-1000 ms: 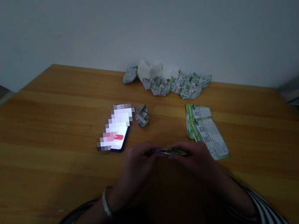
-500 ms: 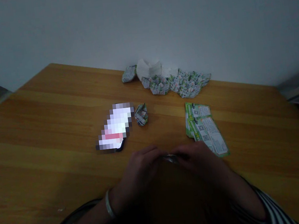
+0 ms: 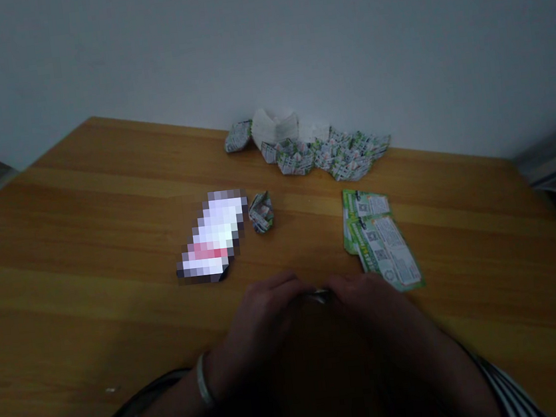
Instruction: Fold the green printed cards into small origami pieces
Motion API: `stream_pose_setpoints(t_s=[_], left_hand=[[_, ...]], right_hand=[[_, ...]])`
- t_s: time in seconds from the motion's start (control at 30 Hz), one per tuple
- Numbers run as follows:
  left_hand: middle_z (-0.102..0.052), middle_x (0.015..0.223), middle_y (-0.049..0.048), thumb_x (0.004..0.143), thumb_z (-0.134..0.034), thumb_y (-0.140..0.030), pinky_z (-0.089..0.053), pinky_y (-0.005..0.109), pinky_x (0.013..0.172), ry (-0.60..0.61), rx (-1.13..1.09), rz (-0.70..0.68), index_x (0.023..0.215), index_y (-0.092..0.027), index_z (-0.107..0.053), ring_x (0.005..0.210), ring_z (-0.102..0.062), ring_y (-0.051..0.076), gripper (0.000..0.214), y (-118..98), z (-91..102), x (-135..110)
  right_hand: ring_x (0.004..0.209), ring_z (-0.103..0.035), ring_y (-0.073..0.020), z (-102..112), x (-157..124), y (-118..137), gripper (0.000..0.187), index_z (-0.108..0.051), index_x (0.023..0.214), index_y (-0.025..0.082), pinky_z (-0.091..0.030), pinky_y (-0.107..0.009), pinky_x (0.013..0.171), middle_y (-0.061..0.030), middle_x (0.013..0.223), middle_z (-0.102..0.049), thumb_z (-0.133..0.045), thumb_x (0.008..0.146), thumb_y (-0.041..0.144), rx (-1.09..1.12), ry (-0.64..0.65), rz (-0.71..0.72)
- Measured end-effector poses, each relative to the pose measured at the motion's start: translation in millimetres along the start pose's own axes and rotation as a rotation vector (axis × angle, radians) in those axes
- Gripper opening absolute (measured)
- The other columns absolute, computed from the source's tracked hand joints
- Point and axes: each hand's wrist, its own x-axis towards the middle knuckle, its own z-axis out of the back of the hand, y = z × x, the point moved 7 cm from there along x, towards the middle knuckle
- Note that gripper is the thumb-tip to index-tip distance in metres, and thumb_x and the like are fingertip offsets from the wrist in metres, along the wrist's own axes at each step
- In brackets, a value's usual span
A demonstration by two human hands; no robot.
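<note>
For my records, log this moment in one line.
left hand: gripping paper | right hand: gripping paper | cards: overlapping | phone: lit

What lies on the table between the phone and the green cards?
In the head view, a folded paper piece lies between the phone and the green cards, much nearer the phone.

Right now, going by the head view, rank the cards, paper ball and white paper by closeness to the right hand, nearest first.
From the right hand:
1. Cards: just ahead, slightly right.
2. Paper ball: ahead and left.
3. White paper: left, well behind the ball.
</note>
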Motion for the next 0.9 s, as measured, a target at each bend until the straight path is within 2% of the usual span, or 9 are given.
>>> stream_pose_setpoints(t_s=[0.13, 0.27, 0.37, 0.47, 0.53, 0.63, 0.67, 0.8, 0.9], left_hand=[[-0.066, 0.077, 0.0033, 0.089, -0.048, -0.007, -0.046, 0.02, 0.057, -0.01, 0.01, -0.012, 0.095, -0.017, -0.069, 0.065, -0.061, 0.012, 0.024, -0.6, -0.7, -1.3], [-0.067, 0.077, 0.0037, 0.087, -0.049, -0.005, -0.047, 0.019, 0.056, -0.057, -0.001, -0.016, 0.093, -0.016, -0.07, 0.065, -0.062, 0.012, 0.024, 2.4, 3.2, -1.5], [-0.069, 0.076, 0.0027, 0.085, -0.055, -0.005, -0.048, 0.02, 0.058, -0.182, -0.033, 0.029, 0.087, -0.016, -0.071, 0.065, -0.064, 0.012, 0.02, 7.4, 16.5, 1.0], [-0.073, 0.074, 0.0014, 0.081, -0.064, -0.008, -0.051, 0.022, 0.061, -0.298, -0.081, 0.11, 0.082, -0.018, -0.073, 0.067, -0.067, 0.014, 0.014, 12.3, 28.6, 3.7], [-0.075, 0.074, 0.0006, 0.077, -0.07, -0.009, -0.053, 0.022, 0.063, -0.323, -0.146, 0.182, 0.079, -0.019, -0.074, 0.067, -0.069, 0.014, 0.01, 15.2, 30.7, 5.0], [-0.076, 0.072, -0.0004, 0.074, -0.074, -0.01, -0.055, 0.022, 0.061, -0.318, -0.254, 0.26, 0.077, -0.019, -0.074, 0.066, -0.07, 0.014, 0.01, 15.9, 28.2, 5.7], [-0.076, 0.072, -0.0006, 0.073, -0.074, -0.009, -0.055, 0.022, 0.061, -0.32, -0.269, 0.268, 0.076, -0.019, -0.075, 0.065, -0.07, 0.014, 0.01, 14.9, 27.8, 5.7], [-0.076, 0.07, -0.0017, 0.072, -0.074, -0.007, -0.054, 0.021, 0.059, -0.344, -0.241, 0.257, 0.074, -0.019, -0.075, 0.063, -0.07, 0.013, 0.012, 10.7, 29.4, 5.4], [-0.076, 0.071, -0.0016, 0.073, -0.074, -0.007, -0.054, 0.021, 0.059, -0.332, -0.24, 0.267, 0.074, -0.019, -0.075, 0.063, -0.069, 0.013, 0.012, 12.1, 28.2, 4.6]], right_hand=[[0.06, -0.069, -0.0198, -2.8, 2.4, 0.0, 0.018, -0.07, 0.084, 0.016, -0.036, -0.026, 0.048, -0.0075, 0.075, -0.075, -0.057, 0.084, 0.003, 0.034, -0.02, -0.017], [0.06, -0.068, -0.0209, -0.5, 4.8, -6.1, 0.009, -0.071, 0.083, 0.014, -0.037, -0.026, 0.049, -0.0084, 0.071, -0.074, -0.062, 0.084, 0.012, 0.125, -0.049, -0.101], [0.071, -0.07, -0.0179, 12.1, 3.0, -3.9, 0.016, -0.072, 0.095, 0.017, -0.046, -0.025, 0.06, -0.006, 0.083, -0.076, -0.058, 0.088, 0.014, 0.337, -0.146, 0.018], [0.083, -0.071, -0.017, 21.3, -0.5, -1.1, 0.034, -0.067, 0.115, 0.022, -0.051, -0.024, 0.07, -0.0041, 0.101, -0.076, -0.072, 0.081, 0.024, 0.538, -0.169, 0.166], [0.082, -0.071, -0.0189, 22.7, -0.9, -3.2, 0.043, -0.067, 0.114, 0.021, -0.051, -0.025, 0.07, -0.005, 0.099, -0.076, -0.079, 0.073, 0.027, 0.543, -0.21, 0.176], [0.071, -0.071, -0.0174, 17.7, 1.0, -5.2, 0.011, -0.072, 0.093, 0.019, -0.049, -0.023, 0.061, -0.0035, 0.082, -0.076, -0.071, 0.082, 0.022, 0.51, -0.285, 0.156], [0.07, -0.071, -0.017, 15.2, 1.7, -4.5, 0.007, -0.072, 0.089, 0.019, -0.048, -0.022, 0.06, -0.0031, 0.079, -0.076, -0.067, 0.085, 0.021, 0.513, -0.302, 0.162], [0.08, -0.073, -0.0194, 11.9, 1.7, -0.1, 0.017, -0.069, 0.102, 0.018, -0.051, -0.025, 0.068, -0.0063, 0.091, -0.077, -0.062, 0.09, 0.028, 0.508, -0.364, 0.225], [0.076, -0.072, -0.0189, 12.0, 1.9, 1.2, 0.016, -0.069, 0.097, 0.016, -0.05, -0.024, 0.065, -0.0063, 0.086, -0.077, -0.059, 0.091, 0.027, 0.488, -0.344, 0.232]])
